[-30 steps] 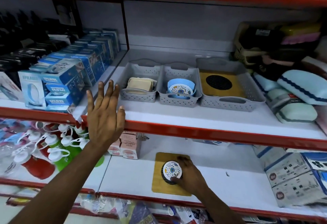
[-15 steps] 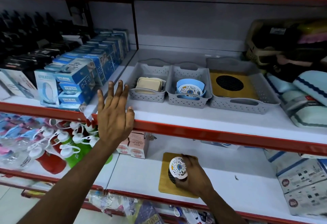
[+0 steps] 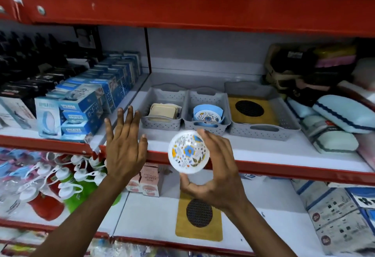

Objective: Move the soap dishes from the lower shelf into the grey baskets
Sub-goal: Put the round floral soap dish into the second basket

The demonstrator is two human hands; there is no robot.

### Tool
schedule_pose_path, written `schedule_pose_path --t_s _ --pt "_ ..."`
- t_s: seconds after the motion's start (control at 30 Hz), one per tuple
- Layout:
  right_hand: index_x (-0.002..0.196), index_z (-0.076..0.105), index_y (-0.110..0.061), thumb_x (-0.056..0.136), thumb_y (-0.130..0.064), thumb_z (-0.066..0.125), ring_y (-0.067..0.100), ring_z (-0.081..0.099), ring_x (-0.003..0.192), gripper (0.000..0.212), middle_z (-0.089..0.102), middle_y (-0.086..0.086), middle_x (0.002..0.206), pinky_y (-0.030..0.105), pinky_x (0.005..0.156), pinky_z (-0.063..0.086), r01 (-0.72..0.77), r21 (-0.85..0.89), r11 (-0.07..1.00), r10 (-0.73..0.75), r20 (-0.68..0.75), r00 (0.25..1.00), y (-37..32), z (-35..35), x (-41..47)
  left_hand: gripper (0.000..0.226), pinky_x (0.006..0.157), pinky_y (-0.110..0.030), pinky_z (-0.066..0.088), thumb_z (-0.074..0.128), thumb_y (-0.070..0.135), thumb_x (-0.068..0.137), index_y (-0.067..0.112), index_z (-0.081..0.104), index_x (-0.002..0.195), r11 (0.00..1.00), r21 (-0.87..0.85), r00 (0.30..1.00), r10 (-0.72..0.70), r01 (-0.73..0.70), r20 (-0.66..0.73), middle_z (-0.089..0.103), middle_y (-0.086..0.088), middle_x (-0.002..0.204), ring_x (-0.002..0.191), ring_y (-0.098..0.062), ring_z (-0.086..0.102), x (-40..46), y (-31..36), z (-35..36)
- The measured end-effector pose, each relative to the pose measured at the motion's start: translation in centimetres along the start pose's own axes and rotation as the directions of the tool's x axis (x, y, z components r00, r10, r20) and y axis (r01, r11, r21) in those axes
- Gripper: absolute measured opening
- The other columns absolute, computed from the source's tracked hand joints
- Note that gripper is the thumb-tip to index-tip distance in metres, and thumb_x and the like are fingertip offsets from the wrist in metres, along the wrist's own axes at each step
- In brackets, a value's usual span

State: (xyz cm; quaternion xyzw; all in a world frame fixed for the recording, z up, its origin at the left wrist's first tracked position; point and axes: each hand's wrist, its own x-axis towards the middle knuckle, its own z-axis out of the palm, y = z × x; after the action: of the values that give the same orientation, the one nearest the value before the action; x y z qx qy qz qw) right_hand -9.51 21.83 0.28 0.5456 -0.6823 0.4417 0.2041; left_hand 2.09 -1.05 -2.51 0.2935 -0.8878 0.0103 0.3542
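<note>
My right hand grips a round white soap dish with a floral print, held tilted in the air in front of the red shelf edge. My left hand hovers open, fingers spread, at the upper shelf's front edge. A yellow rectangular soap dish with a black grille lies on the lower shelf below. On the upper shelf stand three grey baskets: the left one holds beige dishes, the middle one a blue-and-floral round dish, the large right one a yellow dish.
Blue boxed goods fill the upper shelf's left. Light blue sponges and stacked trays crowd its right. Small pink boxes and bottles with white caps sit on the lower shelf at left, printed boxes at right.
My right hand lifted the round floral dish off the yellow dish on the lower shelf up to the upper shelf's edge. The black grille is now uncovered. The camera moved closer.
</note>
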Motion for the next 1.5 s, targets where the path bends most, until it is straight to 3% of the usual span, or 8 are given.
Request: schedule_pose_path --t_s 0.17,0.37,0.87,1.1,1.23,1.3,1.4,1.5 --pt "0.142 0.046 -0.004 0.069 -0.038 0.082 0.021 0.048 0.130 0.088 0.052 0.005 0.143 0.030 0.108 0.045 -0.114 0.006 0.993 0.114 -0.003 0.993 0.5 -0.3 3.9 0.068 0.125 -0.065 0.000 0.028 0.039 0.099 0.005 0.020 0.157 0.999 0.002 0.999 0.034 -0.034 0.000 0.012 -0.015 0.169 0.158 -0.029 0.002 -0.4 1.7 -0.3" --pt "0.143 0.046 -0.015 0.063 -0.037 0.086 0.009 0.049 0.127 0.092 0.055 -0.003 0.138 0.015 0.105 0.041 -0.242 0.088 0.966 0.245 -0.016 0.970 1.8 -0.5 5.6 0.068 0.124 -0.065 0.007 0.029 0.038 0.098 0.004 0.022 0.156 0.997 -0.002 0.997 0.075 -0.074 0.030 0.015 -0.015 0.168 0.158 -0.030 0.004 -0.1 4.0 0.6" --pt "0.144 0.044 -0.021 0.062 -0.039 0.089 0.008 0.050 0.121 0.095 0.056 -0.004 0.133 0.007 0.100 0.039 -0.297 0.026 0.955 0.297 -0.008 0.955 3.3 -0.1 5.1 0.070 0.127 -0.060 0.005 0.034 0.035 0.094 0.005 0.023 0.156 0.995 -0.017 0.995 0.097 -0.097 0.015 0.019 -0.014 0.167 0.158 -0.028 0.006 -0.1 3.8 0.9" --pt "0.129 0.057 -0.023 0.059 -0.052 0.082 0.016 0.055 0.110 0.080 0.066 -0.006 0.119 0.027 0.086 0.052 -0.365 -0.125 0.923 0.360 -0.060 0.931 5.4 -1.3 7.6 0.070 0.128 -0.058 0.002 0.032 0.036 0.094 0.007 0.020 0.157 0.996 -0.011 0.996 0.087 -0.087 0.028 0.018 -0.013 0.167 0.158 -0.027 0.006 -0.1 3.8 1.0" --pt "0.106 0.060 -0.023 0.053 -0.069 0.070 0.027 0.061 0.098 0.072 0.073 -0.003 0.100 0.032 0.076 0.053 -0.449 -0.356 0.819 0.513 0.105 0.852 7.9 -0.7 11.0 0.071 0.128 -0.056 0.002 0.032 0.036 0.093 0.008 0.019 0.157 0.997 -0.029 0.997 0.078 -0.077 0.026 0.016 -0.012 0.168 0.158 -0.027 0.006 -0.1 3.7 1.1" --pt "0.118 0.059 -0.016 0.059 -0.067 0.073 0.032 0.055 0.107 0.080 0.072 0.006 0.108 0.036 0.083 0.051 -0.454 -0.398 0.797 0.553 0.181 0.813 8.3 -0.2 12.0 0.072 0.128 -0.058 0.005 0.033 0.036 0.093 0.008 0.020 0.157 0.996 -0.037 0.997 0.077 -0.076 0.028 0.017 -0.012 0.168 0.158 -0.026 0.007 -0.1 3.7 1.1" --pt "0.147 0.040 -0.010 0.073 -0.061 0.074 0.035 0.041 0.129 0.096 0.061 0.012 0.133 0.039 0.099 0.043 -0.473 -0.417 0.776 0.602 0.265 0.753 8.6 0.0 12.9 0.072 0.127 -0.059 0.009 0.033 0.036 0.092 0.008 0.021 0.157 0.996 -0.054 0.997 0.072 -0.071 0.029 0.018 -0.012 0.168 0.158 -0.026 0.009 -0.1 3.7 1.1" --pt "0.142 0.049 -0.013 0.075 -0.063 0.072 0.035 0.043 0.132 0.087 0.060 0.010 0.137 0.039 0.103 0.042 -0.426 -0.487 0.763 0.610 0.321 0.725 8.8 0.0 13.6 0.072 0.127 -0.059 0.010 0.034 0.036 0.091 0.008 0.023 0.157 0.996 -0.055 0.997 0.065 -0.063 0.029 0.019 -0.012 0.167 0.158 -0.026 0.010 -0.1 3.6 1.2"
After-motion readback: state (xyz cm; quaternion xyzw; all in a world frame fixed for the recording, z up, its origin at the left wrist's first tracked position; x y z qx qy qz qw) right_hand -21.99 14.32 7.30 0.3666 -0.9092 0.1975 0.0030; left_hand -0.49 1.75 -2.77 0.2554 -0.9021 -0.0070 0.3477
